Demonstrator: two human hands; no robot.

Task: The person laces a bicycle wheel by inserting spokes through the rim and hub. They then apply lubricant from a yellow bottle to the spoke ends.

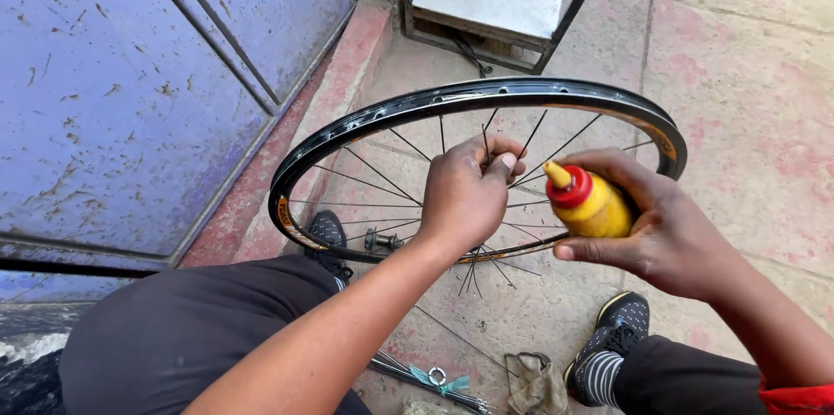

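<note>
Left hand [467,193]: I see it pinched on thin metal spokes [382,179] near the middle of a black bicycle wheel rim [486,93], which stands tilted between my knees. Right hand [665,228]: clenched around a small yellow squeeze bottle with a red cap [589,202], nozzle aimed toward the left fingers. Below, loose spokes [417,373] and a crumpled grey rag [534,385] lie on the pink stone floor [747,76]. Blue metal door [130,76] at left.

The bicycle wheel rim [408,106] is glossy black with orange-gold patches. The squeeze bottle [591,205] is yellow with a red collar and yellow nozzle. The metal door [130,76] is scuffed purple-blue. The sneakers [618,328] are black, speckled white, over striped socks [599,376].
</note>
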